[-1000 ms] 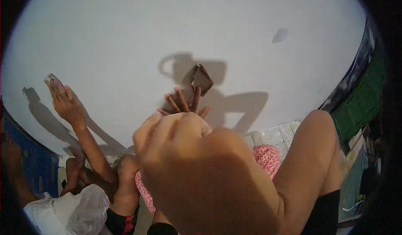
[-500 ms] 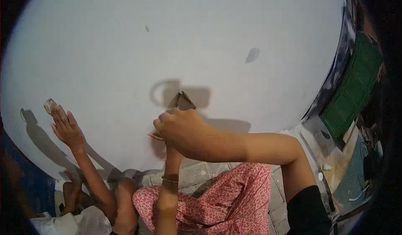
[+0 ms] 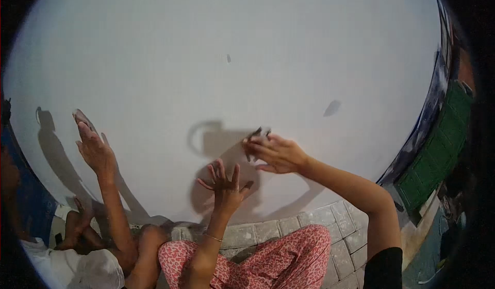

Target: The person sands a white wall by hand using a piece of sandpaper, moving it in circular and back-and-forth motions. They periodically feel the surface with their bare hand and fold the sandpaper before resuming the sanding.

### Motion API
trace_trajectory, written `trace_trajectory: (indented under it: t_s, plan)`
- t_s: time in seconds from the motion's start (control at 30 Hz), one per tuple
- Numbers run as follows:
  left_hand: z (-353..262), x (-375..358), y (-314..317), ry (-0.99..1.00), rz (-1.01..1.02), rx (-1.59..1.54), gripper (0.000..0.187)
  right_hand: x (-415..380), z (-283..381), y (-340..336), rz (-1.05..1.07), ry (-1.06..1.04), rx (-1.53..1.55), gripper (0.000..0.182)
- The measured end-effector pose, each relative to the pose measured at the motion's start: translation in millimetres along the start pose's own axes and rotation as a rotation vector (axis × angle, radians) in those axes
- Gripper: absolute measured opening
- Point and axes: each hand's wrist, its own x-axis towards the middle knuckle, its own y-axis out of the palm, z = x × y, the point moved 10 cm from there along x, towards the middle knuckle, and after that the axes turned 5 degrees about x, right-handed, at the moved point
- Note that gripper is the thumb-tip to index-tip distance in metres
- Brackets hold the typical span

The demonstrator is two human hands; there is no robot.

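My left hand (image 3: 224,186) is raised before the white surface (image 3: 154,57), its fingers spread apart and nothing in it. To its upper right, my right hand (image 3: 278,153) has its fingers around a small greyish piece (image 3: 262,132), blurred by motion, close to the surface. Fingers hide most of that piece. Shadows of the head and arms fall on the surface around both hands.
At the left a co-worker's hand (image 3: 97,152) holds a small object (image 3: 80,116) against the white surface. Two grey patches show on the surface. A green panel (image 3: 438,145) stands at the right. Grey paving blocks (image 3: 319,218) lie below, beside pink patterned cloth (image 3: 289,253).
My right hand has moved right, away from my left hand, with the greyish piece. My left hand is now uncovered and spread. The co-worker's hand has shifted, and the view has tilted slightly.
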Motion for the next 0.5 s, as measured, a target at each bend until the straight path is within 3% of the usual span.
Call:
trace_trajectory:
  t_s: [0.07, 0.13, 0.2, 0.23, 0.3, 0.33, 0.4, 0.43, 0.47, 0.5]
  plan:
    - [2, -1, -6, 0.018, -0.104, -0.08, 0.113, 8, -44, -28, -0.081, 0.113, -0.047, 0.065]
    - [6, 3, -14, -0.054, -0.138, -0.099, 0.112, 14, -119, -72, -0.173, 0.455, -0.023, 0.065]
    - [11, 3, -17, -0.114, -0.156, -0.12, 0.112, 8, -175, -140, -0.589, 0.702, -0.112, 0.066]
    - [11, 3, -16, -0.117, -0.135, -0.059, 0.116, 15, -188, -142, -0.581, 0.707, -0.115, 0.066]
    - [11, 2, -15, -0.11, -0.11, -0.002, 0.121, 4, -203, -157, -0.832, 0.935, -0.165, 0.067]
    - [15, 0, -12, -0.139, -0.098, 0.028, 0.123, 22, -186, -150, -0.767, 0.86, -0.156, 0.069]
    - [20, -2, -12, -0.174, -0.086, 0.059, 0.125, 59, -131, -102, -0.349, 0.594, -0.091, 0.068]
    - [25, -3, -14, -0.229, -0.092, 0.018, 0.122, 64, -89, -69, -0.192, 0.348, 0.036, 0.071]
    - [30, -4, -15, -0.284, -0.103, -0.023, 0.119, 59, -48, -23, 0.192, 0.111, 0.12, 0.066]
    - [31, -3, -17, -0.291, -0.111, -0.022, 0.119, 41, -2, -4, 0.217, -0.291, 0.027, 0.062]
